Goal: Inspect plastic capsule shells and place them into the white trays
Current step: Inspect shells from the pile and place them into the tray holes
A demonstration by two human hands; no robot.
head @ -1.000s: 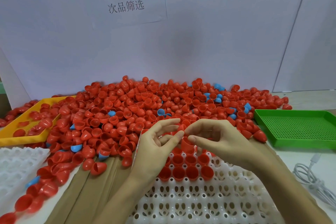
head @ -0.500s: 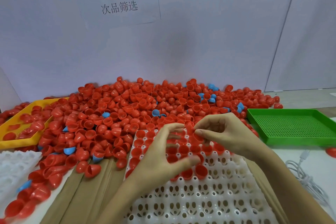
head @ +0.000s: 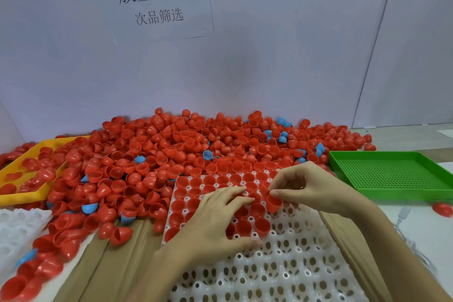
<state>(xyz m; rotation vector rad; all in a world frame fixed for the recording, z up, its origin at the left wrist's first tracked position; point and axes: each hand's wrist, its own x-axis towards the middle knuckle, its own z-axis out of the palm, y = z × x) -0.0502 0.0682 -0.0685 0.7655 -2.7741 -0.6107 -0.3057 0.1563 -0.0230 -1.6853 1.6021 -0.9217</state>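
I take the white moulded plastic tray with round pockets (head: 289, 265) as my landmark; it lies in front of me on strips of brown cardboard (head: 110, 265). Its far rows hold red plastic capsule half-shells (head: 193, 204) sitting mouth-up in the pockets, while the near rows show only bare white cells.

My left hand (head: 215, 223) lies flat over the filled pockets near the tray's middle, fingers straight and spread, holding nothing that I can see; it hides several pockets beneath it. My right hand (head: 308, 187) hovers above the tray's far right part, thumb and fingers pinching a red capsule shell (head: 273, 202), which hangs just over the pockets there.

Beyond the tray's far edge, and spilling down its left side, a big heap of loose red shells (head: 171, 149) crowds up against it, with a few blue plastic half-shells (head: 207, 154) mixed in. Further left of the tray, a yellow plastic bin (head: 27, 196) is partly buried by the heap, and a second white pocketed tray (head: 17, 228) sits at the left edge. To the tray's right stands a green perforated plastic tray (head: 392, 174), with one stray red shell (head: 442, 209) and a white cable (head: 416, 247) near it. Behind the heap, a paper sign with printed characters (head: 152, 2) is fixed to the white wall.
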